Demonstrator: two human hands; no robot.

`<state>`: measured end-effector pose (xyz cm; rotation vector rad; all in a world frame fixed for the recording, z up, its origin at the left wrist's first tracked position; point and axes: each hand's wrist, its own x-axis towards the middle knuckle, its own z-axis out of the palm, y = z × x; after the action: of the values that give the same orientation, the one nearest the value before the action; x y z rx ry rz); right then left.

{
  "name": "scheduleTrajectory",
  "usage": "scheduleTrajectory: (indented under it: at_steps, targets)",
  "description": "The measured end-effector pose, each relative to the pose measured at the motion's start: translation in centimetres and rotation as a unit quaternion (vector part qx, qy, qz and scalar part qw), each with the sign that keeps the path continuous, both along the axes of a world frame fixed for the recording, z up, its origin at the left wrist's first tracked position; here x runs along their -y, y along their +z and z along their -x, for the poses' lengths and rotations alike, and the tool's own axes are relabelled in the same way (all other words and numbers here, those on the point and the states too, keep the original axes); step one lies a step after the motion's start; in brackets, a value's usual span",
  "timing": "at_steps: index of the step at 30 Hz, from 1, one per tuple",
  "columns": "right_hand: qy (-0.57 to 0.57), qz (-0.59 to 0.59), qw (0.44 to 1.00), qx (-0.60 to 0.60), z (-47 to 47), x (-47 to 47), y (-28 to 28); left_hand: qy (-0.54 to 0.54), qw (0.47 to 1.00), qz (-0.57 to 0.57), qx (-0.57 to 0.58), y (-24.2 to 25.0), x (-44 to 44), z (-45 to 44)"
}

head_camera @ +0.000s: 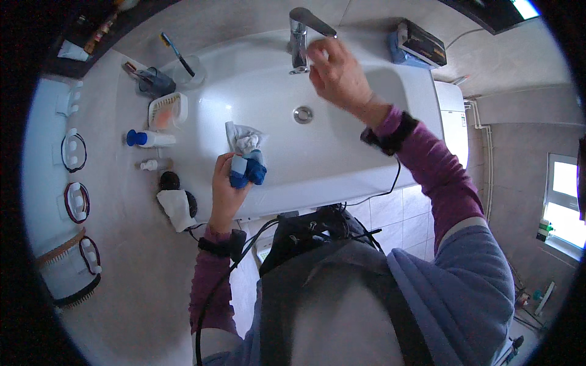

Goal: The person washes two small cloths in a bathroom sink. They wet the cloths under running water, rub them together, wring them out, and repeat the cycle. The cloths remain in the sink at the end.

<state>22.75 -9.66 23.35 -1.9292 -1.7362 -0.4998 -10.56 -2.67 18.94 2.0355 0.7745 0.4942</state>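
Observation:
My left hand (230, 180) holds a bundle of blue and white cloth (247, 171) at the front left of the white washbasin (256, 201). A pale grey cloth piece (237, 132) spreads from the bundle onto the basin's inner surface. My right hand (341, 75) is raised beside the chrome faucet (300, 43), just under the tip of its lever. The fingers are bent and blurred, and whether they touch the faucet cannot be told. No water is seen running. The round metal drain (303, 115) lies between the two hands.
On the left ledge stand a dark cup (158, 82), a clear cup (194, 75) with a toothbrush, a white soap basket (171, 107), a blue-capped bottle (155, 139) and a white cloth (176, 210) over a black object. A dark box (421, 43) sits at the back right.

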Motion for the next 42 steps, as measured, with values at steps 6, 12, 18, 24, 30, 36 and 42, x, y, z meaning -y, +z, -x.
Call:
scheduleTrajectory:
  at_steps: [6,12,18,24,30,36,42]
  targets:
    - [-0.003,0.085,0.994,0.070,-5.9,-4.4,1.9,-0.078,0.986,-0.148,-0.019,-0.1,0.3,-1.9]
    - [0.017,0.215,0.976,0.030,-8.1,-7.2,2.5,-0.071,0.984,-0.154,-0.051,-0.1,0.5,-2.6]
    - [0.031,0.189,0.980,0.048,-7.7,-7.0,3.4,-0.058,0.984,-0.162,-0.050,0.0,0.7,-3.1]
    - [0.063,0.040,0.996,-0.054,-1.6,0.6,1.3,-0.054,0.984,-0.158,-0.069,-0.6,0.9,-3.4]
    - [0.265,0.177,0.844,-0.431,8.2,6.6,-4.3,-0.031,0.981,0.189,-0.042,-0.2,1.3,-6.6]
    - [0.190,0.186,0.826,-0.497,9.4,4.0,-9.1,-0.068,0.992,0.051,-0.090,1.5,-0.7,-4.8]
    - [0.223,0.232,0.913,-0.250,11.9,1.7,-7.2,0.026,0.990,0.115,-0.080,3.0,-3.1,3.8]
